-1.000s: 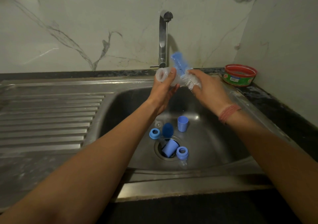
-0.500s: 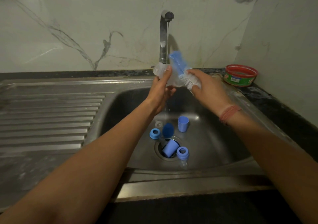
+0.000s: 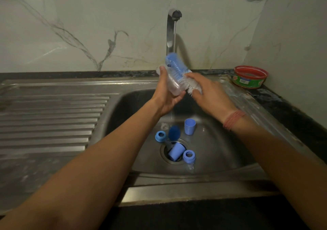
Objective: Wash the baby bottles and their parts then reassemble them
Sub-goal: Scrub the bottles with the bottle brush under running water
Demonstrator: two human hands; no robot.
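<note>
My left hand [image 3: 165, 95] grips a clear baby bottle [image 3: 172, 84] over the sink, under the running tap [image 3: 172, 30]. My right hand [image 3: 210, 95] holds a blue and white bottle brush [image 3: 177, 67] whose bristles lie against the bottle's outside. In the sink bowl [image 3: 221, 141] lie two blue screw rings [image 3: 160, 136] [image 3: 189, 156], two blue caps [image 3: 189, 126] [image 3: 175, 152], a dark blue sponge head [image 3: 174, 132] and a clear teat [image 3: 190, 168].
A ribbed steel draining board [image 3: 49, 120] stretches to the left. A red and green round tub [image 3: 250, 76] stands on the dark counter at the back right, by the wall. One cap lies over the drain [image 3: 169, 152].
The brush has slid up along the bottle, its blue end now higher toward the tap. The bottle has tilted in my left hand. Parts in the sink have not moved.
</note>
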